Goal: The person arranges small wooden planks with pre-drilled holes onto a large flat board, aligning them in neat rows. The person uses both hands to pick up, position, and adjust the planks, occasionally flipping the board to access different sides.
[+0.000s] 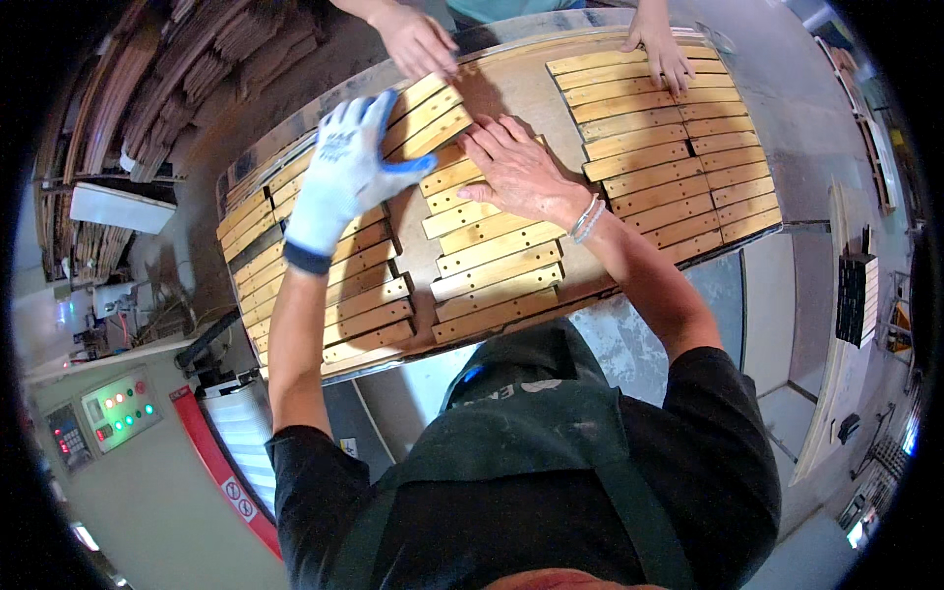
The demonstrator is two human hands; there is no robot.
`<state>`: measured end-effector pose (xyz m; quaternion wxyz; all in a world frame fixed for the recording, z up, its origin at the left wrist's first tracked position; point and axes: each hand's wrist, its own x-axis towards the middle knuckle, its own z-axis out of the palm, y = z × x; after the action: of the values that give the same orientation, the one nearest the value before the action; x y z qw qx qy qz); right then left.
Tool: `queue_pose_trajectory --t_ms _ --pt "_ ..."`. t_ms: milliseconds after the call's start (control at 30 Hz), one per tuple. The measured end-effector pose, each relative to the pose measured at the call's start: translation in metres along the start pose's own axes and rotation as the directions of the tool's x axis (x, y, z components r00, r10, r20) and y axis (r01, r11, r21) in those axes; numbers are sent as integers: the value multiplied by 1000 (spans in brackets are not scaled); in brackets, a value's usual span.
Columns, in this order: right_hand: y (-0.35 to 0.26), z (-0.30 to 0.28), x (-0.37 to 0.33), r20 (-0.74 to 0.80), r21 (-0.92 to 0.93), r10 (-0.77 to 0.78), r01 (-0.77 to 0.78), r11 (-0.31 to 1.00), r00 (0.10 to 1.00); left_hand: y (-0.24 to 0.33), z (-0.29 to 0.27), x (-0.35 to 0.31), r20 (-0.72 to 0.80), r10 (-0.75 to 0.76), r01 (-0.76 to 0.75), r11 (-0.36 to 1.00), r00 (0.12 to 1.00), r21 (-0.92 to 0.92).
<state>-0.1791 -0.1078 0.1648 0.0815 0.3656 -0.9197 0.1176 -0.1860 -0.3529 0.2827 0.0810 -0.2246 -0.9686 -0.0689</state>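
My left hand (pixel 346 162), in a white glove with blue fingertips, is around a short group of pale wooden slats (pixel 425 120). Its fingers lie along the left side and its thumb along the near edge; the slats sit askew and look raised above the others. My bare right hand (pixel 516 172), a bracelet at its wrist, lies flat with fingers stretched out over the middle column of slats (pixel 501 265). Its fingertips come close to the held group's right end; whether they touch it I cannot tell.
Across the table (pixel 526 84), a co-worker's hand (pixel 418 41) is by the held slats and the other hand (pixel 661 54) rests on the right block of slats (pixel 678 147). More slats (pixel 364 285) lie left. A control panel (pixel 120 408) stands lower left; stacked boards (pixel 147 88) fill the upper left.
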Motion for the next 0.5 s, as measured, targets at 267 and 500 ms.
queue_pose_trajectory --t_ms 267,500 --pt "-28 -54 -82 -139 289 131 -86 954 982 -1 97 73 28 192 -194 975 981 111" --pt "-26 -69 -151 -295 424 416 -272 864 860 -5 112 46 -46 233 -237 952 971 -192"
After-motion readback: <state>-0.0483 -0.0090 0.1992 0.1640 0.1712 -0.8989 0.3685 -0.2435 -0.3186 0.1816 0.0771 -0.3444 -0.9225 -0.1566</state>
